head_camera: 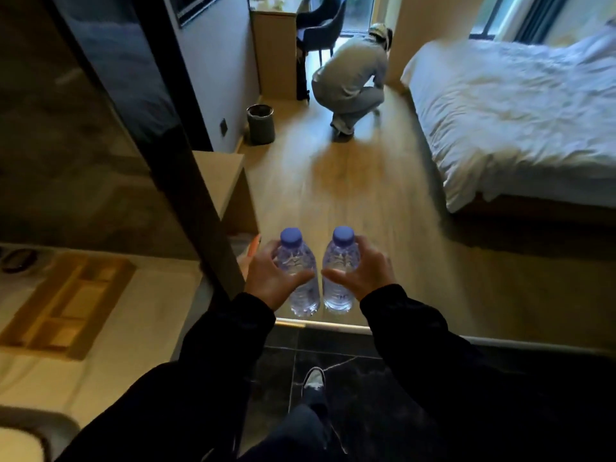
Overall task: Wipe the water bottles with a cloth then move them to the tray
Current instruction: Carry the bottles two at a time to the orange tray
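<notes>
Holding bottles point(301, 273), one per hand point(266, 278)

Dark-clothed wearer, seen from above

Both arms are covered by long black sleeves point(433, 361) of soft, matte fabric, loose and creased, ending at the wrists; the left hand point(266, 275) and right hand point(363, 271) are bare, without gloves or rings that show. Toward 6 o'clock, dark trousers point(300, 435) lead to a dark shoe point(313, 383) with a pale, greyish toe.
</notes>
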A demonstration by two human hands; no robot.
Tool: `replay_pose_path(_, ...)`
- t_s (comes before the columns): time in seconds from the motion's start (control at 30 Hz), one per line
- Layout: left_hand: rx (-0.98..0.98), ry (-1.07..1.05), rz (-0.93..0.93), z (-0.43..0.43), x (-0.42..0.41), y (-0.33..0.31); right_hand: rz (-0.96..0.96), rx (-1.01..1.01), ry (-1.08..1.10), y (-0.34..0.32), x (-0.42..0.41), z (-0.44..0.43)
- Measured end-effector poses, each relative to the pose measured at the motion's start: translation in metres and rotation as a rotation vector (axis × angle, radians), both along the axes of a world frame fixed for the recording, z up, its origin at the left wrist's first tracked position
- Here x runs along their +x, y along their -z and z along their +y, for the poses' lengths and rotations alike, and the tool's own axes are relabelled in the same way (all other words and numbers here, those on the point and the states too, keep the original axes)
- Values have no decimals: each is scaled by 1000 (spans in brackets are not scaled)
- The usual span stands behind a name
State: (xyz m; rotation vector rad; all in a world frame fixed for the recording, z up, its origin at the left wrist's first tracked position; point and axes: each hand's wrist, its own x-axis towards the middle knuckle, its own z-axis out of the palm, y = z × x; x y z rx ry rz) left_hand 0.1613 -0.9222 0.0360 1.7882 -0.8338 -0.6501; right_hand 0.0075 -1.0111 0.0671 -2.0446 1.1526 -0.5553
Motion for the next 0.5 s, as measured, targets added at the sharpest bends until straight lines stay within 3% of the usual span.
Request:
replay_pose_path(0.23,-13,72,0,-127,55,-5,35,-13,10,-2,53,-132)
replay_pose_path(0.5,-5,-18,-24,-233,116,-4,3,17,-66,3,124,-251)
